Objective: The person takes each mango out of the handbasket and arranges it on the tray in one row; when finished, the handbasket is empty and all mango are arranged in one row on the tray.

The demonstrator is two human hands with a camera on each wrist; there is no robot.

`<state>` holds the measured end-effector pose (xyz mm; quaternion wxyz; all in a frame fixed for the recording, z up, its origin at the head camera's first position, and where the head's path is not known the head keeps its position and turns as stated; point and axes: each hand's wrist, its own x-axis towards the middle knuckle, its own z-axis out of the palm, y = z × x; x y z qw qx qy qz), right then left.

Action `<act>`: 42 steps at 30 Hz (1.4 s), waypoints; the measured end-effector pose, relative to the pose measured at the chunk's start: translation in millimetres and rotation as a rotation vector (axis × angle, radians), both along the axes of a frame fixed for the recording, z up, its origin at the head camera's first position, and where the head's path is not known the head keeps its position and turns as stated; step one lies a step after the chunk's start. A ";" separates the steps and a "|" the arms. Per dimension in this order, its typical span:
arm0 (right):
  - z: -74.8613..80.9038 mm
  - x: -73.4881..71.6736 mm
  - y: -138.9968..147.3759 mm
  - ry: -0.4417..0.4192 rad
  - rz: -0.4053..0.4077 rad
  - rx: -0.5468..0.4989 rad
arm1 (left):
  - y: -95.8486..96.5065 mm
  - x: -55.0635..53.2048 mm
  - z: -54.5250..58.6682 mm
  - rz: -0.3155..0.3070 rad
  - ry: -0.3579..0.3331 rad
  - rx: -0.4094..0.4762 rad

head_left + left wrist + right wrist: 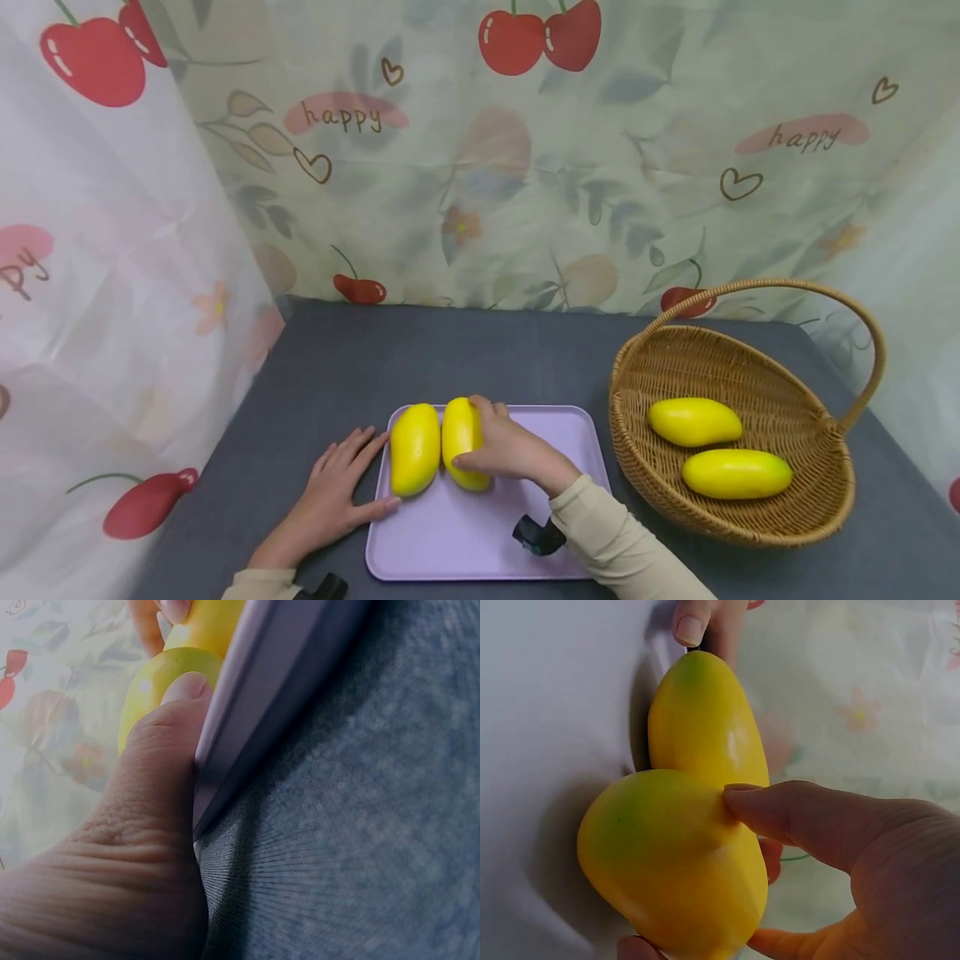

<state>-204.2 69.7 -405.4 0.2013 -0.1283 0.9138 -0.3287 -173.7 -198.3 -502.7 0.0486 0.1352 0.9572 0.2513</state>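
Observation:
Two yellow mangoes lie side by side on the left half of a lilac tray [442,542]. My right hand [510,446] grips the right-hand mango [459,433], thumb on the near side and fingers around its far end. In the right wrist view this held mango [660,862] shows a greenish patch, with the other mango [701,720] just behind it. My left hand [337,487] rests at the tray's left edge, fingers spread and fairly straight, thumb on the rim next to the left mango [415,450]. In the left wrist view the thumb [169,742] lies against the tray's edge.
A wicker basket [637,475] with a tall arched handle stands right of the tray, its opening tilted toward me. Inside lie two more mangoes, an upper one [693,421] and a lower one [737,475]. A grey cloth [337,358] covers the table; printed curtains [450,167] enclose it.

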 end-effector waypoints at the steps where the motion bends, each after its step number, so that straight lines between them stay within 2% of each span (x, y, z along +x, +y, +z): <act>1: -0.3 -0.1 -0.3 0.000 0.000 -0.001 | 0.0 0.0 -0.2 0.000 0.002 0.000; 19: 0.1 -1.1 1.9 -0.007 -0.019 -0.005 | 0.4 -1.1 -1.8 0.001 0.008 0.005; 24: 8.0 0.8 4.1 0.009 -0.045 0.011 | -0.2 -1.4 -2.2 -0.002 0.018 0.006; 28: 30.2 11.8 12.7 0.032 -0.045 0.037 | 0.0 -1.6 -1.7 -0.001 0.012 0.008; 35: 101.3 50.5 53.2 0.017 -0.009 0.014 | -0.2 -1.9 -1.4 -0.005 0.015 0.012; 39: 129.1 61.4 95.8 0.092 0.094 0.083 | 0.1 -1.6 -1.6 -0.007 0.007 0.017; 42: 139.7 56.9 134.5 0.096 0.255 0.139 | 0.4 -1.6 -1.1 -0.007 0.004 0.015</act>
